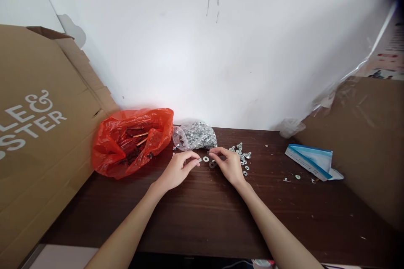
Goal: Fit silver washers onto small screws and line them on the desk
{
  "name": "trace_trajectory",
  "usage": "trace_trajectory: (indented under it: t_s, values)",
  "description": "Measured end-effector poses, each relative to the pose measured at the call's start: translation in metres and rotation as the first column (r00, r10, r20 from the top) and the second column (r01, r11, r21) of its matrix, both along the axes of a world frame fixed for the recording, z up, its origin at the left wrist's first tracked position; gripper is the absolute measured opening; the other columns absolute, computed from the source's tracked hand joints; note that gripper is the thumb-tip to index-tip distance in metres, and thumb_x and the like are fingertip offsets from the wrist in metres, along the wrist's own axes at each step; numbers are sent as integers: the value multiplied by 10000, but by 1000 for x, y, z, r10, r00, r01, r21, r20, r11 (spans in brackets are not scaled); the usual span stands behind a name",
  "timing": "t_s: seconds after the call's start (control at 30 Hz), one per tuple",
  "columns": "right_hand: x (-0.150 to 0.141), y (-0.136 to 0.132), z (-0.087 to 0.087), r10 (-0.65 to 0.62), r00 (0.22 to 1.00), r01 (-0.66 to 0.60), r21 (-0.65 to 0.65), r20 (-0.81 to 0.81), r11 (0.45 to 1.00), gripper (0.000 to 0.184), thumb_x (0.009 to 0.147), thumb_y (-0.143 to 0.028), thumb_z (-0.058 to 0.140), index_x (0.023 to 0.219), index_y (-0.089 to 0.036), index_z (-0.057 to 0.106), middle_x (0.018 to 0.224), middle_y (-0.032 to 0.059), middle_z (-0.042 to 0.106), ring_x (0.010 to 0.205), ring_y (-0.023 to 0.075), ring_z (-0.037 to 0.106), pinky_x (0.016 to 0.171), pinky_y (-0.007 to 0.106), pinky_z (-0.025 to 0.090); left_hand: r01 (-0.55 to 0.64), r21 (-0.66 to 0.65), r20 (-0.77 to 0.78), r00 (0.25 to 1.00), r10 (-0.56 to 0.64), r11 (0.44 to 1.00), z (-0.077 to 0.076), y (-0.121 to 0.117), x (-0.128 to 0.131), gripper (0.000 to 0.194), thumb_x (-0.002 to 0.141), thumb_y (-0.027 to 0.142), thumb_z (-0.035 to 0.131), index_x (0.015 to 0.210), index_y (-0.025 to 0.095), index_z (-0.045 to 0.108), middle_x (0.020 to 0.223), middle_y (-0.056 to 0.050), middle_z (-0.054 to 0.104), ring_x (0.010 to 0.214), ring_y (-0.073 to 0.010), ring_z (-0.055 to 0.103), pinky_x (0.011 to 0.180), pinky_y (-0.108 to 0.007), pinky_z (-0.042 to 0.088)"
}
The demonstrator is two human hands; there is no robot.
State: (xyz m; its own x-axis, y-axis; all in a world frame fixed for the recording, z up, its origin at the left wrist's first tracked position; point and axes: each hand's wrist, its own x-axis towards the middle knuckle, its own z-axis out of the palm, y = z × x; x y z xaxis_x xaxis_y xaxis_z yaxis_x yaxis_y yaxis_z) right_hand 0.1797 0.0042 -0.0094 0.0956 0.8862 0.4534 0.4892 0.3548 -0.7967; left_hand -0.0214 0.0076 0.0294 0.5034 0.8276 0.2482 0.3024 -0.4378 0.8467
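Note:
My left hand (177, 170) is closed in a pinch, with a small metal piece (200, 160) showing at the fingertips; its exact kind is too small to tell. Opposite it, my right hand (229, 165) also pinches thumb and forefinger together. What those fingertips hold, if anything, I cannot make out. Between the hands a flat washer (206, 159) lies on the dark table. Another washer (212, 164) is partly covered by my right fingers. Beside my right hand lie several bolts (248, 155) and nuts (246, 168). Behind both hands sits a clear plastic bag of metal hardware (199, 135).
A red plastic bag (109, 157) with copper-coloured rods stands left, against a large cardboard box (38, 143). At the right are a blue and white folded packet (311, 162), small scraps (297, 177) and another cardboard box (369, 134). A white wall (236, 63) rises behind the table.

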Motion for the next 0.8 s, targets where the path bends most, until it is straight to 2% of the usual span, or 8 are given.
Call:
trace_trajectory:
  t_s: [0.07,0.13,0.2,0.3,0.5,0.57,0.67,0.8]
  values:
    - [-1,3,7,-25,996,23,-21,-88,1000,198,810,-364,600,829,-180,671,804,52,719,731,206,669,717,333,523,-80,-90,141,986,92,993,-5,3,3,197,832,316,538,888,154,635,786,-52,689,738,-159,623,692,-264,469]
    - [-7,6,14,-24,985,22,-16,-172,1000,206,810,-366,604,856,-175,663,794,52,714,742,204,668,719,327,526,-149,-211,223,955,197,966,-9,6,6,226,799,337,577,877,131,631,770,-68,693,624,-139,600,596,-255,468]
    - [-18,6,19,-2,980,7,24,-198,1000,188,805,-358,613,831,-178,661,833,57,710,759,199,662,726,323,527,-170,-301,284,923,259,938,-12,7,9,257,769,340,612,887,113,636,781,-80,702,543,-114,568,562,-260,478]
    - [-35,1,22,48,974,-26,99,-222,995,157,831,-320,584,870,-186,656,828,55,709,747,190,666,693,311,539,-169,-371,370,875,312,913,-12,7,11,298,708,331,675,904,107,654,833,-96,713,612,-141,622,632,-299,535]
    - [-45,-11,19,87,995,-71,298,-42,952,105,856,-247,553,820,-218,647,883,57,701,834,198,662,753,340,534,-163,-315,398,872,286,935,-15,2,15,286,688,334,682,872,115,665,875,-80,703,661,-166,654,629,-313,576]
    - [-43,-11,17,110,994,-100,307,-15,946,100,860,-232,551,834,-220,647,901,59,698,852,198,659,761,343,534,-180,-294,387,876,288,939,-16,1,16,319,701,319,673,952,128,621,861,-63,698,637,-153,655,623,-299,578]
    - [-42,-10,15,141,990,-138,289,10,948,98,864,-228,556,865,-218,654,907,60,698,857,196,657,769,337,531,-227,-249,335,892,304,941,-16,-2,14,489,729,281,655,1166,175,464,808,-17,698,558,-127,647,625,-288,576]
    - [-40,-12,15,176,984,-179,257,36,950,126,881,-250,534,893,-220,656,946,63,694,890,203,651,798,344,524,-246,-199,304,905,298,949,-13,-4,13,524,749,243,625,1217,202,393,813,-4,690,582,-125,658,637,-277,581]
